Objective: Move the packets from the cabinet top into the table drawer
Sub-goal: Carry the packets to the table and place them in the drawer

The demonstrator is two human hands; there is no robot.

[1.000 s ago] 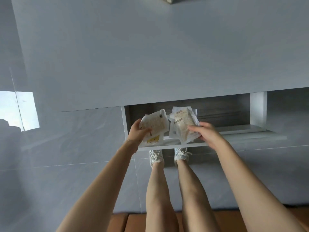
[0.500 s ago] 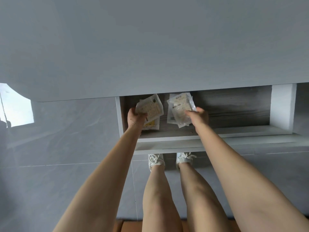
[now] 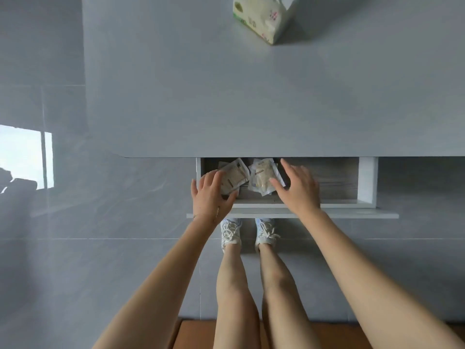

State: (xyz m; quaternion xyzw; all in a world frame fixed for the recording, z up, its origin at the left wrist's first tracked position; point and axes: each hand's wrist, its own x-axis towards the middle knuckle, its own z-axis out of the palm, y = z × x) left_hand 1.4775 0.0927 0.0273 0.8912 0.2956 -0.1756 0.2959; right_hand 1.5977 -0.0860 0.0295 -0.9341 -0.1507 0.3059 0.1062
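Clearly, pale crinkled packets (image 3: 261,178) lie in the drawer (image 3: 332,182).

One drawer (image 3: 367,182) pulled open under one grey table (image 3: 251,96), and inside it I count two clear groups of packets: a left packet (image 3: 234,176) and a right packet (image 3: 261,177), each with more white edges peeking out beneath, so at least two, and the exact number under them I cannot tell. Two hands over the drawer, the left hand (image 3: 210,197) and the right hand (image 3: 298,190), both with fingers spread. Up on the table, one tissue pack (image 3: 264,18). Down below, two white sneakers (image 3: 230,233), one per foot, and two bare legs.
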